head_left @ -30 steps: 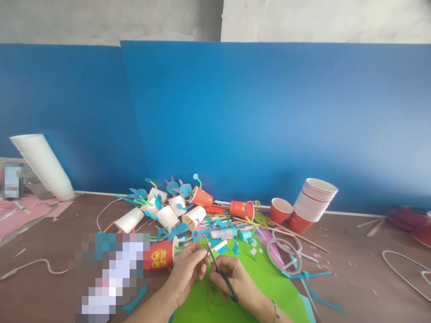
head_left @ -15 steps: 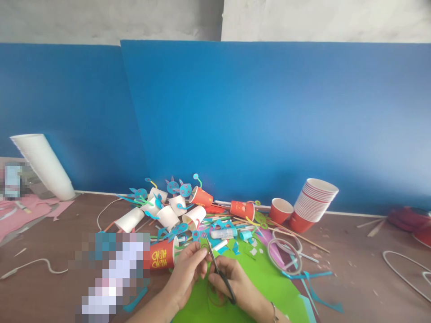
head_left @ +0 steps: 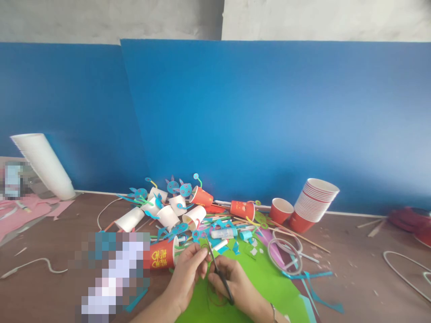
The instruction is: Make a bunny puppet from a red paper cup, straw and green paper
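Currently, the left hand (head_left: 188, 271) is pinching a small green paper piece (head_left: 204, 242) between thumb and fingers. The right hand (head_left: 235, 279) is gripping the black-handled scissors (head_left: 218, 269), its fingers curling around the handles, and the blades are pointing up and away beside the left fingertips. Whether the blades are touching the paper piece, I cannot tell. Both hands are hovering over a large green sheet (head_left: 269, 285), which is lying on the brown table (head_left: 360, 273).

Just left of the left hand, a red cup with yellow lettering (head_left: 160, 255) is lying on its side. Beyond the hands, white cups (head_left: 129, 219) with blue paper cutouts (head_left: 185, 189) are lying in a cluster, and a clear tube (head_left: 222, 233) is resting among paper scraps. Two rings of tape (head_left: 286, 272) are overlapping near the sheet's right side. Farther back, a stack of cups (head_left: 314, 199) is leaning right, just beside a single red cup (head_left: 281, 211). Well off to the left, a tall white cup stack (head_left: 47, 168) is tilting near pink paper (head_left: 23, 213).
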`<action>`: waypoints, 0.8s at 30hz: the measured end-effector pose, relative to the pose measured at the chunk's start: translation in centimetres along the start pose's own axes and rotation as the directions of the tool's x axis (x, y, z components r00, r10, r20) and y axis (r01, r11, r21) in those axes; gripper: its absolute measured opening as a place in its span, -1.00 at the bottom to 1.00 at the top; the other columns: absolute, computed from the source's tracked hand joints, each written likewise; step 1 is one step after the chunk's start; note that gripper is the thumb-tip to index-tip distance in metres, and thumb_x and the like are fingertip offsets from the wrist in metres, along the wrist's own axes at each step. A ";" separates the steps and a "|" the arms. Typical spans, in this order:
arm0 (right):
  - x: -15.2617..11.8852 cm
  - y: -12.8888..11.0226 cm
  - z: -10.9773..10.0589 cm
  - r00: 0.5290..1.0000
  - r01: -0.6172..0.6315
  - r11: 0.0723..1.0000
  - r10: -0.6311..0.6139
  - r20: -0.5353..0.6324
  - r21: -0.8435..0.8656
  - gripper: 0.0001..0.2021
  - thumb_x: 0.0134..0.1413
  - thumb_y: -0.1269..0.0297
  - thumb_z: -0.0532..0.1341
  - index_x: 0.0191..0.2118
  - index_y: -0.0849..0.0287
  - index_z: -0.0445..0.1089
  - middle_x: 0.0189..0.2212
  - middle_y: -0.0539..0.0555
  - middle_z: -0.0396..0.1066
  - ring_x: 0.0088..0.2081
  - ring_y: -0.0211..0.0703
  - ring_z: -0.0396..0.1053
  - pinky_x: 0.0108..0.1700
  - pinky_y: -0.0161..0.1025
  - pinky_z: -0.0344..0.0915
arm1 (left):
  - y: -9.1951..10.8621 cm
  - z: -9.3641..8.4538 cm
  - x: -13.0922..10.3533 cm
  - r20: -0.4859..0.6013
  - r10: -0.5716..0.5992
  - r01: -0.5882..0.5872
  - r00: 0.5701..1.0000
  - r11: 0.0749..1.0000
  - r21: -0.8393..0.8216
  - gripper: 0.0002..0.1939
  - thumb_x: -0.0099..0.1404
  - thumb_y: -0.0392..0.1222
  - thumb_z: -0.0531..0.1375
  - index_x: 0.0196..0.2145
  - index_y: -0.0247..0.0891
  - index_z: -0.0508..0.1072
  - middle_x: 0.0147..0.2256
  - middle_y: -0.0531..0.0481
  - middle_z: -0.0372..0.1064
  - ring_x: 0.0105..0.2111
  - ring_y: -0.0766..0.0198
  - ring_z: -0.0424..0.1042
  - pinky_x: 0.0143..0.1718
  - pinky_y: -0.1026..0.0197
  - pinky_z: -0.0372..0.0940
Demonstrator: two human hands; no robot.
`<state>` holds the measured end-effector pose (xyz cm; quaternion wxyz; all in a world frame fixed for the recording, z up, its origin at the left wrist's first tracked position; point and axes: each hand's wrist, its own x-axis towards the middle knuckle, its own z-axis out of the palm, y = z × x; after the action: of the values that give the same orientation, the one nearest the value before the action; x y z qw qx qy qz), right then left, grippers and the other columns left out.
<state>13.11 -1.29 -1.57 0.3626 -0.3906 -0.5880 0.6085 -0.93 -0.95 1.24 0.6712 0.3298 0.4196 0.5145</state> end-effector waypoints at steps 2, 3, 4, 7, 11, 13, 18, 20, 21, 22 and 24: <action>0.1 0.0 0.0 1.000 0.023 1.000 -0.023 -0.009 -0.020 -0.74 -0.04 0.15 0.28 -0.44 0.22 0.25 -0.64 -0.12 0.16 -0.62 -0.38 0.09 -0.60 -0.41 0.05 | 0.0 0.0 0.0 -0.003 0.003 -0.003 1.000 1.000 0.002 -0.71 0.05 -0.07 0.28 -0.55 -0.28 0.27 -0.55 0.09 0.35 -0.64 0.49 0.14 -0.59 0.37 0.02; 0.1 0.0 0.0 0.999 0.031 0.999 -0.031 -0.013 -0.027 -0.75 -0.04 0.16 0.28 -0.44 0.23 0.26 -0.63 -0.11 0.16 -0.60 -0.38 0.09 -0.59 -0.41 0.04 | 0.0 0.0 0.0 -0.004 0.004 -0.004 1.000 1.000 0.001 -0.71 0.05 -0.07 0.28 -0.55 -0.28 0.26 -0.55 0.09 0.35 -0.64 0.49 0.15 -0.59 0.37 0.02; 0.1 -0.1 0.0 0.999 0.036 0.999 -0.037 -0.018 -0.032 -0.75 -0.04 0.17 0.29 -0.44 0.23 0.27 -0.63 -0.11 0.17 -0.59 -0.37 0.10 -0.58 -0.41 0.04 | 0.0 0.0 0.0 -0.004 0.004 -0.004 1.000 1.000 0.002 -0.70 0.05 -0.06 0.28 -0.55 -0.28 0.26 -0.55 0.09 0.35 -0.65 0.49 0.15 -0.60 0.37 0.02; 0.1 -0.3 0.0 0.999 0.020 0.999 -0.020 -0.026 -0.035 -0.76 -0.05 0.18 0.30 -0.44 0.23 0.29 -0.63 -0.11 0.17 -0.61 -0.39 0.08 -0.59 -0.41 0.02 | -0.1 -0.1 0.0 -0.007 -0.003 0.003 1.000 1.000 0.006 -0.69 0.04 -0.06 0.29 -0.56 -0.28 0.27 -0.55 0.09 0.35 -0.65 0.50 0.14 -0.60 0.37 0.01; 0.0 -0.4 0.1 0.999 -0.021 0.999 0.020 -0.025 -0.028 -0.74 -0.05 0.14 0.29 -0.44 0.22 0.29 -0.67 -0.13 0.16 -0.67 -0.41 0.04 -0.65 -0.42 -0.02 | 0.0 -0.2 0.0 -0.012 -0.016 0.016 1.000 1.000 0.016 -0.69 0.03 -0.04 0.30 -0.55 -0.28 0.28 -0.56 0.09 0.35 -0.65 0.49 0.15 -0.61 0.38 0.01; 0.0 -0.3 0.0 0.999 -0.024 0.999 0.023 -0.028 -0.026 -0.73 -0.05 0.12 0.29 -0.44 0.23 0.29 -0.68 -0.13 0.16 -0.69 -0.42 0.03 -0.67 -0.43 -0.02 | 0.0 -0.2 0.0 -0.013 -0.016 0.016 1.000 1.000 0.023 -0.69 0.03 -0.04 0.30 -0.55 -0.28 0.28 -0.56 0.08 0.36 -0.64 0.49 0.15 -0.61 0.38 0.02; 0.0 -0.2 -0.2 0.999 -0.043 0.998 0.041 -0.034 -0.055 -0.72 -0.05 0.10 0.28 -0.46 0.22 0.28 -0.69 -0.12 0.19 -0.72 -0.43 0.03 -0.71 -0.44 -0.01 | 0.3 0.0 0.1 -0.014 -0.025 0.025 1.000 0.999 0.040 -0.68 0.01 -0.02 0.30 -0.56 -0.28 0.29 -0.60 0.10 0.34 -0.67 0.51 0.13 -0.63 0.39 0.00; 0.1 -0.3 -0.3 0.998 -0.055 0.996 0.052 -0.040 -0.071 -0.72 -0.06 0.10 0.28 -0.47 0.22 0.27 -0.69 -0.11 0.21 -0.73 -0.43 0.03 -0.72 -0.44 -0.01 | 0.4 0.0 0.1 -0.015 -0.030 0.031 0.999 0.999 0.042 -0.68 0.00 -0.02 0.31 -0.56 -0.28 0.30 -0.62 0.11 0.32 -0.68 0.51 0.12 -0.64 0.40 -0.01; 0.1 -0.3 -0.3 0.998 -0.057 0.996 0.053 -0.044 -0.075 -0.71 -0.07 0.10 0.29 -0.48 0.21 0.26 -0.69 -0.11 0.21 -0.73 -0.43 0.03 -0.73 -0.44 -0.01 | 0.4 0.0 0.1 -0.014 -0.031 0.031 0.999 0.999 0.044 -0.68 0.00 -0.01 0.31 -0.56 -0.28 0.30 -0.63 0.12 0.31 -0.68 0.51 0.11 -0.65 0.40 -0.02; 0.1 -0.3 -0.3 0.998 -0.057 0.995 0.054 -0.045 -0.076 -0.71 -0.07 0.10 0.29 -0.48 0.21 0.25 -0.69 -0.11 0.21 -0.73 -0.43 0.03 -0.73 -0.44 0.00 | 0.4 0.0 0.1 -0.012 -0.030 0.030 0.999 0.999 0.046 -0.68 0.00 -0.01 0.31 -0.56 -0.28 0.31 -0.63 0.12 0.30 -0.69 0.52 0.11 -0.65 0.40 -0.02; 0.1 -0.3 -0.3 0.998 -0.055 0.996 0.052 -0.042 -0.073 -0.71 -0.08 0.10 0.29 -0.49 0.21 0.24 -0.69 -0.11 0.21 -0.73 -0.43 0.03 -0.73 -0.45 0.00 | 0.4 -0.1 0.2 -0.014 -0.022 0.023 1.000 0.999 0.042 -0.68 -0.01 -0.01 0.31 -0.55 -0.29 0.31 -0.62 0.11 0.32 -0.69 0.52 0.11 -0.66 0.40 -0.02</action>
<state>13.36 -1.02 -1.30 0.3430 -0.4317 -0.5922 0.5876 -1.17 -0.69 1.50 0.6668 0.3358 0.4387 0.5001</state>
